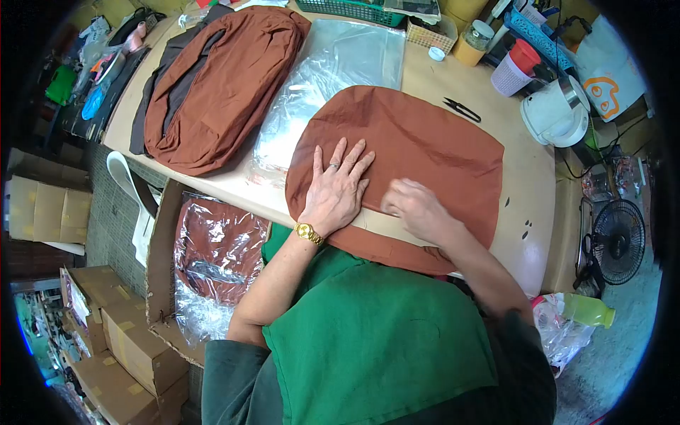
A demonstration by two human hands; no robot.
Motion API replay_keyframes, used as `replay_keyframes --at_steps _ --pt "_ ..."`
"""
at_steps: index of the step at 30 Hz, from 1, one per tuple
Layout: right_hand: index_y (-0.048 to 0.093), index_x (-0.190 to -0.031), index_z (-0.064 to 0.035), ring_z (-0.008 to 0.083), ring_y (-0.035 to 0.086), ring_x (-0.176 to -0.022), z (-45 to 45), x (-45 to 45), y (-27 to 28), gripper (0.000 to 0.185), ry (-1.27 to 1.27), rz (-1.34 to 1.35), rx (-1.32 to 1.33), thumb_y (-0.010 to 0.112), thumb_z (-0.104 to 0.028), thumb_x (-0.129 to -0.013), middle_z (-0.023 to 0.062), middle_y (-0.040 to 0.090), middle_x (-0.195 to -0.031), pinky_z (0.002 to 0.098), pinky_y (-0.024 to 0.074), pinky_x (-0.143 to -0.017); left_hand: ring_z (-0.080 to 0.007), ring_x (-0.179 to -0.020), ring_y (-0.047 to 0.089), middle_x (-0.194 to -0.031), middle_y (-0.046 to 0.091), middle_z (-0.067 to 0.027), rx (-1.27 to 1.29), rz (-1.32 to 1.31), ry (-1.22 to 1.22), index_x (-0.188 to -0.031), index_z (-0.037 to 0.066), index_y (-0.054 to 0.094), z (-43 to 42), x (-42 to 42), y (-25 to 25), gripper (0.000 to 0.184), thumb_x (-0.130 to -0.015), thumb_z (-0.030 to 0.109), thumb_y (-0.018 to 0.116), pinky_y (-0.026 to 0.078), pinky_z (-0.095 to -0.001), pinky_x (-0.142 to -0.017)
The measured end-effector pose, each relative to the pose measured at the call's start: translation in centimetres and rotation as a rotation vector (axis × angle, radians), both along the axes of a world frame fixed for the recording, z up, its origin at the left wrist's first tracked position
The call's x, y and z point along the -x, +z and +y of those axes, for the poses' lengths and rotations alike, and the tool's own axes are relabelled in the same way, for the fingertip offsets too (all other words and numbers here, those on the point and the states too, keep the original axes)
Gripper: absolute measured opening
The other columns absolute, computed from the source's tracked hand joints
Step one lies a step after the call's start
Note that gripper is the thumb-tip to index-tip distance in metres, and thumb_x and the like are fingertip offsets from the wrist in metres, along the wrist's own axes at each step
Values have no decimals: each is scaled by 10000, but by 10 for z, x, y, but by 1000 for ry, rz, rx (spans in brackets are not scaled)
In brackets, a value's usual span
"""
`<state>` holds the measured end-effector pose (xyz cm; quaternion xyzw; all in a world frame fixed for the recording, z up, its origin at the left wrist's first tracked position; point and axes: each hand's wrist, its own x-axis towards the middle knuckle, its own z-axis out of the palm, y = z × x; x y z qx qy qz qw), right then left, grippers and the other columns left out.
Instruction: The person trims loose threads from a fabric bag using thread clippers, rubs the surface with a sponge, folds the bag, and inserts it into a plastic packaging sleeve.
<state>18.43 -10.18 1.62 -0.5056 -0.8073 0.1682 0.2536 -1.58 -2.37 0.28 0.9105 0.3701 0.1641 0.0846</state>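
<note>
A rust-brown cloth piece (414, 142), rounded on its left side like a bag cover, lies spread on the table in front of me. My left hand (336, 184) presses flat on its left part, fingers spread, with a ring and a gold watch at the wrist. Over the cloth's near edge, my right hand (418, 209) is closed and slightly blurred; whatever its fingers may hold is hidden. A strip of the same cloth (386, 249) hangs at the table edge against my green apron (382, 333). Black thread snips (462, 109) lie beyond the cloth.
More brown cloth covers (227, 85) are piled at the left beside clear plastic bags (347, 60). Below the edge, an open carton (161, 262) holds plastic-wrapped brown pieces (219, 244). Jars, cups and a white appliance (556, 113) stand at the right; a black fan (618, 232) is beyond.
</note>
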Motion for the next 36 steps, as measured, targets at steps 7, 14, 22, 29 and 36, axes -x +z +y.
replay_keyframes --at_steps 7,14,22,29,36 --pt "576 -828 -41 306 546 -852 -28 -34 -8 58 -198 82 11 621 -6 -818 105 545 -862 408 451 -776 -342 -1492 212 -1582 325 -101 108 -37 22 -1447 121 455 -2 -4 4 830 -766 519 715 54 -664 -1171" --pt "561 -842 -29 314 541 -854 -29 -37 -10 59 -215 160 11 610 0 -826 118 544 -882 408 443 -779 -378 -1519 96 -1633 215 -110 270 53 -18 -1498 156 373 8 -4 9 906 -726 416 768 -10 -697 -1148" --pt "547 -834 -30 318 544 -857 -30 -37 -9 69 -218 177 -1 605 6 -827 120 541 -877 415 446 -779 -392 -1521 52 -1645 170 -133 369 67 22 -1519 209 342 11 -10 13 936 -710 330 798 -44 -699 -1140" --pt "546 -839 -34 314 543 -853 -30 -37 -11 82 -217 150 -31 611 13 -821 120 535 -872 414 446 -777 -400 -1520 38 -1647 165 -132 380 -3 28 -1498 219 371 6 -13 15 866 -722 203 756 -62 -696 -1140" --pt "571 -896 -30 326 564 -902 -36 -34 -6 103 -302 279 -10 646 -18 -826 132 562 -925 411 459 -800 -421 -1483 196 -1583 306 -160 331 -130 -211 -1171 136 625 11 24 26 427 -758 137 733 91 -638 -1175"
